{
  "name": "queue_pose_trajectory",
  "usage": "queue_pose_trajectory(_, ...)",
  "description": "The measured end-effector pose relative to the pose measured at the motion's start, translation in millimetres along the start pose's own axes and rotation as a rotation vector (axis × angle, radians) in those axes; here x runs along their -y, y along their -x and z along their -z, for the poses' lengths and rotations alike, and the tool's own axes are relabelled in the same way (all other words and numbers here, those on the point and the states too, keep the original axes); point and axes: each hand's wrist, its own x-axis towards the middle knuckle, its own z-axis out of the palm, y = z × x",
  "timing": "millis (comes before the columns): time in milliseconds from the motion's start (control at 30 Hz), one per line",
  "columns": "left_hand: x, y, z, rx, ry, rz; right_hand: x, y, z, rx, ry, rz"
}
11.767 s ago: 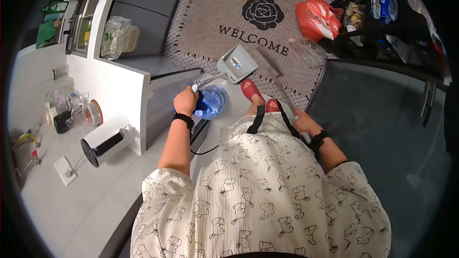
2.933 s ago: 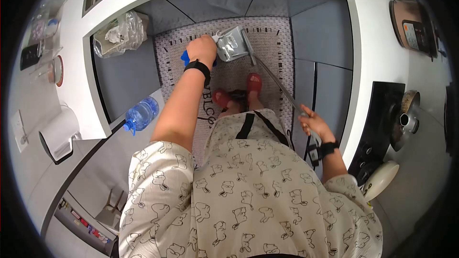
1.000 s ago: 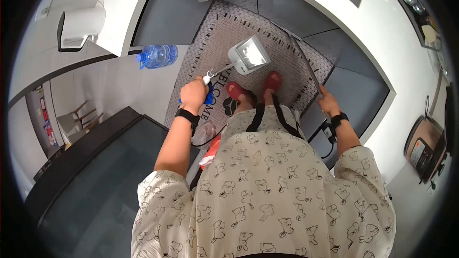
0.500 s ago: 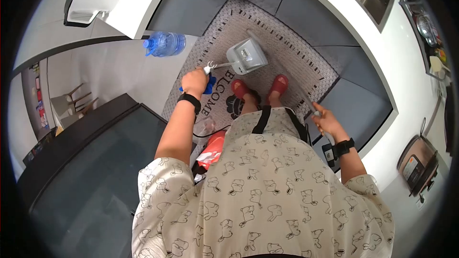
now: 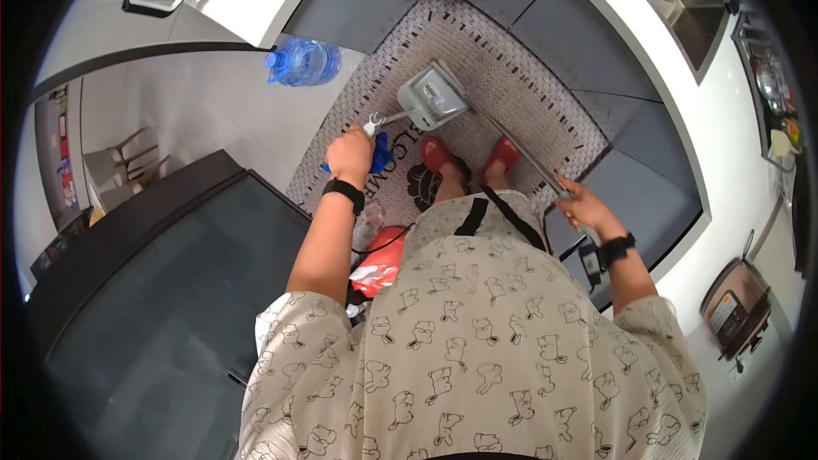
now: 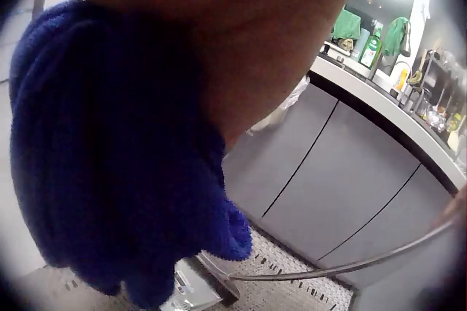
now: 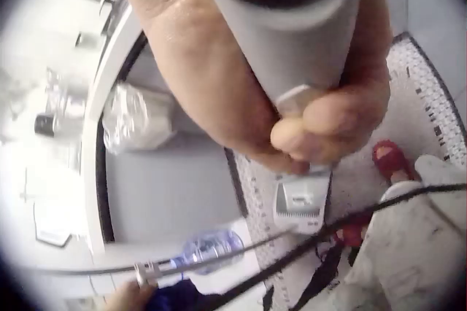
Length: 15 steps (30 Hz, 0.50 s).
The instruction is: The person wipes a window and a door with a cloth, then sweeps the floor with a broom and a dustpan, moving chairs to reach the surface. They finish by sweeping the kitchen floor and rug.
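My left hand (image 5: 349, 156) grips the white handle end of a long-handled grey dustpan (image 5: 434, 95) and also holds a blue cloth (image 5: 381, 155). The cloth (image 6: 109, 150) fills much of the left wrist view, bunched below the palm. In the head view, the dustpan lies over the mat, just beyond the feet. My right hand (image 5: 588, 209) holds a broom by its grey handle (image 5: 521, 146), fingers curled round the thick grip (image 7: 306, 48) in the right wrist view. The broom's head (image 5: 452, 75) is at the dustpan's far edge, partly hidden behind it.
A welcome mat (image 5: 503, 60) lies under red slippers (image 5: 501, 160). A blue water bottle (image 5: 308, 62) stands at left, and a red bag (image 5: 383, 260) by the body. Grey cabinets (image 5: 588, 51) and a white counter (image 5: 626, 21) curve around; a dark glass-topped surface (image 5: 170, 290) is lower left.
The body has turned, so the surroundings have shifted in view. Both hands keep their holds. The broom's head has moved from beside the mat's cabinet-side edge back to the dustpan.
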Motion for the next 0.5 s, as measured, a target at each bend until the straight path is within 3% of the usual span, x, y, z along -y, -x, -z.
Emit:
queue_pose_trajectory(167, 5, 3, -10, 0.012, 0.058, 0.007, 21, -11, 11, -0.159, 0.204, -0.021)
queue_pose_trajectory(267, -10, 7, -9, -0.036, 0.069, -0.064, 6, -70, 10, -0.378, 0.793, 0.233)
queue_pose_trajectory(300, -14, 8, -9, -0.038, 0.069, -0.059, -1, -73, 10, -0.376, 0.795, 0.238)
queue_pose_trajectory(367, -22, 10, -11, -0.05, 0.078, -0.054, 12, -48, -4, -0.205, 0.917, 0.131)
queue_pose_trajectory(400, -21, 9, -13, -0.052, 0.087, -0.053, -13, -46, 8, -0.24, 0.858, 0.272)
queue_pose_trajectory(500, -11, 6, -22, -0.066, 0.161, -0.018, 20, 31, 7, -0.094, 0.511, -0.082)
